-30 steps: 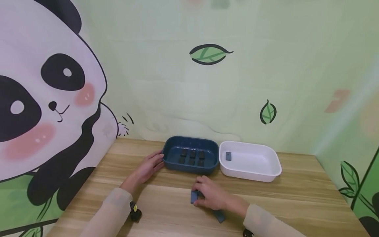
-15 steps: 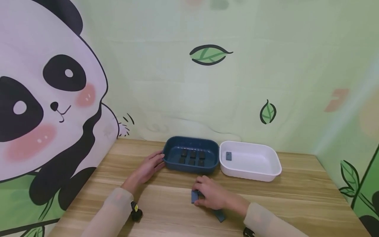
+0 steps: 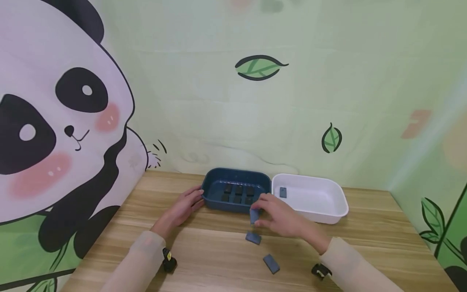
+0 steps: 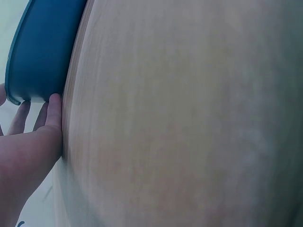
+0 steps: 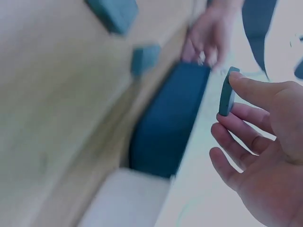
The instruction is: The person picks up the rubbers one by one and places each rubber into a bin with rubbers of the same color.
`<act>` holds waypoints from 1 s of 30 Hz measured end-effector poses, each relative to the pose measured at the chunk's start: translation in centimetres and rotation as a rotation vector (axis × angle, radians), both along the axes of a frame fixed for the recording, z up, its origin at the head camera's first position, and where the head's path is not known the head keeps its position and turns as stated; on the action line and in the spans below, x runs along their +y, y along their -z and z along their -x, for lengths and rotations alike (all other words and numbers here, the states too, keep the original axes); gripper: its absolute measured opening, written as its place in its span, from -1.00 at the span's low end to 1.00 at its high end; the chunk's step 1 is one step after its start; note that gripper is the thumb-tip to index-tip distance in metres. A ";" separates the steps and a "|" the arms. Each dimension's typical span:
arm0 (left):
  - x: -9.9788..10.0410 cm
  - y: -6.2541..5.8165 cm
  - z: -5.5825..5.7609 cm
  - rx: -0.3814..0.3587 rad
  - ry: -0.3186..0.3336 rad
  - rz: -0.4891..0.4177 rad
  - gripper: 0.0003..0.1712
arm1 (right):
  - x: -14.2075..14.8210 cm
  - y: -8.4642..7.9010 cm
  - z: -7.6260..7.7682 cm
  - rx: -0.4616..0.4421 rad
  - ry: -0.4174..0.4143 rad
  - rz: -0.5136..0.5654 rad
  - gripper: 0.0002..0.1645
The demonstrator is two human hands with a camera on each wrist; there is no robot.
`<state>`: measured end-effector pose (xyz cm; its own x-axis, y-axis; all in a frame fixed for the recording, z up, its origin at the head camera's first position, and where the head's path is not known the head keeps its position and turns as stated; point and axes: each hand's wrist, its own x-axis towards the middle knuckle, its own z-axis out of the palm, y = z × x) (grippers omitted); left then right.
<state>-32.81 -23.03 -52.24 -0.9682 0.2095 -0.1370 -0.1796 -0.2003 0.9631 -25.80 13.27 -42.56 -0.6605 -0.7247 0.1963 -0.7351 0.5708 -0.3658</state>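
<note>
My right hand [image 3: 282, 217] pinches a small flat blue-grey block [image 5: 227, 92] between thumb and fingertips. It holds the block above the table, in front of the dark blue basin [image 3: 228, 207]. Below it lies a second blue-grey block [image 3: 253, 238], and a third block [image 3: 271, 263] sits nearer me on the wood. With fairly straight fingers, my left hand [image 3: 184, 207] touches the basin's left end; the left wrist view shows the fingertips [image 4: 55, 101] against its wall. Inside that basin are several dark square pieces [image 3: 238, 190] in two rows.
A white basin [image 3: 310, 217] stands right beside the blue one, with one blue-grey block [image 3: 283, 192] at its left end. Both are near the back of the wooden table [image 3: 204, 255], before a cloth backdrop [image 3: 204, 101] printed with a panda and leaves.
My right hand has lifted a block off the table and moved forward and slightly right with it, uncovering the two blocks left lying there. The left hand stays at the basin.
</note>
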 end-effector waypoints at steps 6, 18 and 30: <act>0.0 -0.1 0.1 -0.011 -0.013 0.003 -0.27 | 3.7 -1.1 2.4 0.016 0.100 0.059 -0.56; -0.2 -0.1 0.1 -0.012 0.012 0.006 -0.27 | 10.9 0.0 7.1 -0.027 0.298 0.107 -0.52; 0.0 -0.3 -0.1 -0.010 -0.004 0.010 -0.31 | 13.8 3.7 10.2 -0.110 0.431 0.067 -0.54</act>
